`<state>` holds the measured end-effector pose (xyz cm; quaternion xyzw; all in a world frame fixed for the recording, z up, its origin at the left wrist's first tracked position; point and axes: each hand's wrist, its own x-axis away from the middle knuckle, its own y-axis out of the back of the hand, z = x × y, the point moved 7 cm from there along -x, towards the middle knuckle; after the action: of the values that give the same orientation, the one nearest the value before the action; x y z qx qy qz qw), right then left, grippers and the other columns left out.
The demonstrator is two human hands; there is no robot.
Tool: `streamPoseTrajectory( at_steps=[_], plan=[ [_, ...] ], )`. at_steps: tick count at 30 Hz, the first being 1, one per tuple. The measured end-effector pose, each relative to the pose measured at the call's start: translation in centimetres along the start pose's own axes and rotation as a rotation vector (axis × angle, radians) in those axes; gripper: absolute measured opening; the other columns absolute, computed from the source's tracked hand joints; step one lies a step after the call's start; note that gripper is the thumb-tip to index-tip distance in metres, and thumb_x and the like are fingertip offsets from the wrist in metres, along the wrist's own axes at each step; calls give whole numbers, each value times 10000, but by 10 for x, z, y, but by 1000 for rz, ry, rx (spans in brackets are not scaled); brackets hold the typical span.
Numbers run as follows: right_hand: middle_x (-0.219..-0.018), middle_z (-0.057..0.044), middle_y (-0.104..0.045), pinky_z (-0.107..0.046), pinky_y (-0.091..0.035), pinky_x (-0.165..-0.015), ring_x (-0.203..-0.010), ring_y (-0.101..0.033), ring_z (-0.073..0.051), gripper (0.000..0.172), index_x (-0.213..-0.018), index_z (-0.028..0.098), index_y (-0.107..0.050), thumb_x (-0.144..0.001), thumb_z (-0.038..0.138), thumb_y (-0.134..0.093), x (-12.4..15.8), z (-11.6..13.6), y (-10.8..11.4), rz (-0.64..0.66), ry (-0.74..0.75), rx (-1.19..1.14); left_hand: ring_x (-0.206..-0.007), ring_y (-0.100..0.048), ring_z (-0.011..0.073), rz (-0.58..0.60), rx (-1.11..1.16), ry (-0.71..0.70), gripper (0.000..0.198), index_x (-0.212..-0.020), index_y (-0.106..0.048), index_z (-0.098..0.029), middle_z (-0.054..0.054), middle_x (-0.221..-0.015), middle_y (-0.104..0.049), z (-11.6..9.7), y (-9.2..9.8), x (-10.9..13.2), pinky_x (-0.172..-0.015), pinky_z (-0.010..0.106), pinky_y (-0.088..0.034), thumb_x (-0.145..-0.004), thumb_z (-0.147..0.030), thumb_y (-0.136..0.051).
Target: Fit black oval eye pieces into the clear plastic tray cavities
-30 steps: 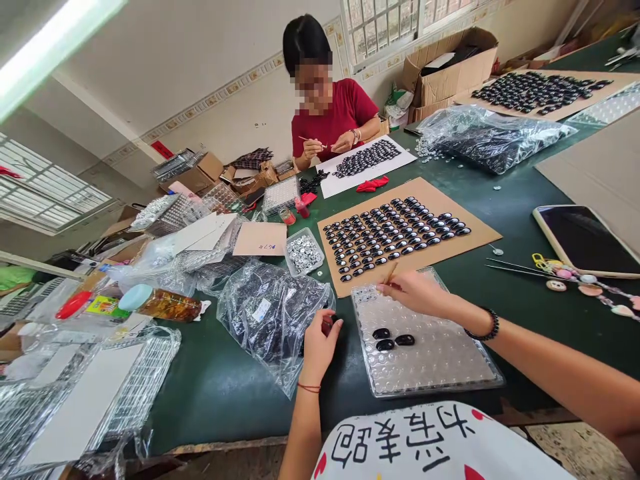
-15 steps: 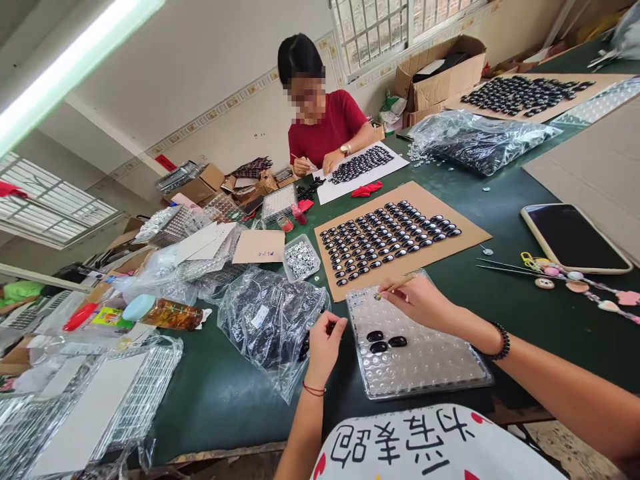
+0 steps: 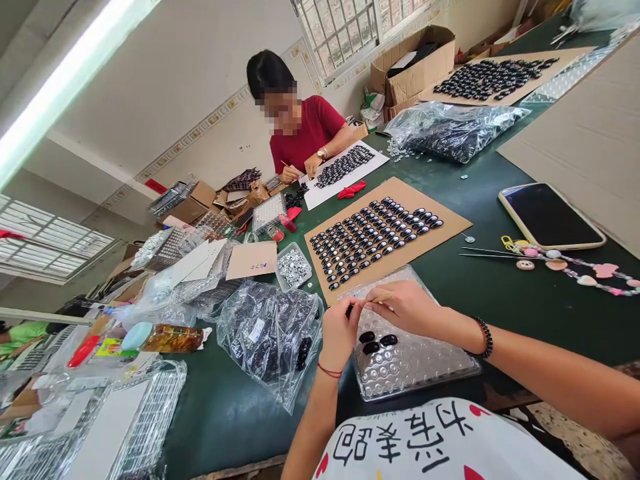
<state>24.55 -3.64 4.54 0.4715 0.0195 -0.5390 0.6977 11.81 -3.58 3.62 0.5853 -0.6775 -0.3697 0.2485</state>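
Observation:
My left hand [image 3: 341, 337] is closed in a pinch on a small black oval piece [image 3: 349, 311], mostly hidden by the fingers. Fingertip to fingertip with it, my right hand [image 3: 407, 308] is closed around a thin stick that barely shows. Both hands are over the left edge of a clear plastic tray [image 3: 425, 370] with rows of round bumps. Three loose black oval pieces [image 3: 371, 347] lie on that tray. Left of my hands is a clear plastic bag [image 3: 270, 333] with black pieces inside.
Beyond the tray, rows of black ovals with silvery centres cover a brown cardboard sheet [image 3: 453, 223]. A small tub [image 3: 293, 267] holds round metallic bits. A phone [image 3: 550, 215], tweezers and a beaded strap lie right. A co-worker [image 3: 310, 127] sits opposite; a jar [image 3: 173, 338] lies left.
My left hand has moved up and right from beside the bag, a black piece now in its pinch. My right hand has shifted slightly, and the fingertips meet. The view has turned somewhat.

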Motion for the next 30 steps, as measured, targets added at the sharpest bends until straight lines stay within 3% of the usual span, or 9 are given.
streamPoseTrajectory(
  at_steps=[5, 15, 20, 30],
  plan=[
    [-647, -32, -649, -224, -358, -534, -574, -576, -122, 306, -763, 166, -628, -895, 333, -409, 1, -6, -4, 8, -81, -11, -533, -431, 108, 43, 311, 153, 317, -699, -596, -150, -25, -562, -492, 19, -7, 0, -515, 213, -332, -823, -408, -459],
    [-689, -27, -673, -225, -405, -552, -584, -594, -122, 271, -755, 173, -640, -878, 308, -439, 0, -14, 3, -83, -149, -21, -560, -466, 115, -101, 375, 255, 327, -734, -600, -152, -5, -611, -537, 51, 12, 1, -527, 215, -366, -800, -446, -473],
    [-703, -25, -674, -219, -417, -565, -609, -602, -119, 238, -776, 182, -624, -880, 298, -445, 1, -12, 6, -111, -121, -48, -615, -508, 136, -71, 397, 225, 316, -833, -656, -148, 27, -690, -603, 43, 8, 2, -559, 229, -396, -796, -418, -497],
    [-702, -26, -664, -225, -411, -580, -616, -591, -119, 215, -793, 193, -611, -882, 292, -443, 4, -7, 0, -63, -49, -39, -573, -471, 119, 17, 413, 191, 315, -953, -634, -155, 11, -686, -586, 26, -13, 8, -549, 224, -373, -792, -399, -518]
  ],
)
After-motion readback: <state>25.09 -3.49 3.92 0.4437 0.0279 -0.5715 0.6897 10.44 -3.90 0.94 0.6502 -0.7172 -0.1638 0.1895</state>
